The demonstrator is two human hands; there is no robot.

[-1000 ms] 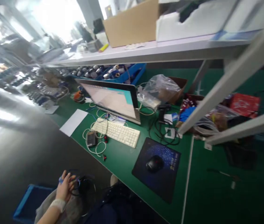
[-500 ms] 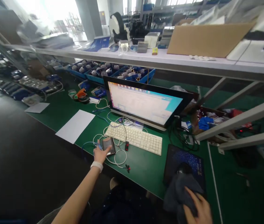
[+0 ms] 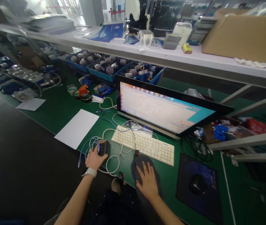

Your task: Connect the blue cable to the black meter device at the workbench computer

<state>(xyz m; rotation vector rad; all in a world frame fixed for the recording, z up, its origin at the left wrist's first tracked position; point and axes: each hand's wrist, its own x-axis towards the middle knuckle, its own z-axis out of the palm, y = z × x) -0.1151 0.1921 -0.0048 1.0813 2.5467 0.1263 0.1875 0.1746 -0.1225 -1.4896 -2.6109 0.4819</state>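
My left hand point(image 3: 95, 160) grips a small black box point(image 3: 103, 148) near the front edge of the bench, thumb along its near side and fingers at its left. Loops of blue cable point(image 3: 87, 147) bunch up around those fingers. My right hand point(image 3: 147, 182) lies flat with fingers spread on a dark grey cloth point(image 3: 141, 161), pressing it to the bench just below the keyboard point(image 3: 144, 144). White cable point(image 3: 112, 158) loops between the two hands, and a small black-and-red piece point(image 3: 121, 175) sits at the bench edge.
A monitor point(image 3: 163, 107) stands behind the keyboard. To the right, a black mouse point(image 3: 198, 184) rests on a dark mouse pad point(image 3: 184, 197). White paper point(image 3: 76, 128) lies at the left. Blue trays point(image 3: 102, 75) of parts sit under a shelf point(image 3: 123, 51) holding a cardboard box point(image 3: 243, 39).
My right hand has brought the grey cloth left from the mouse pad to the bench below the keyboard, spreading its fingers. The black box has shifted slightly, with blue cable now bunched at my left hand.
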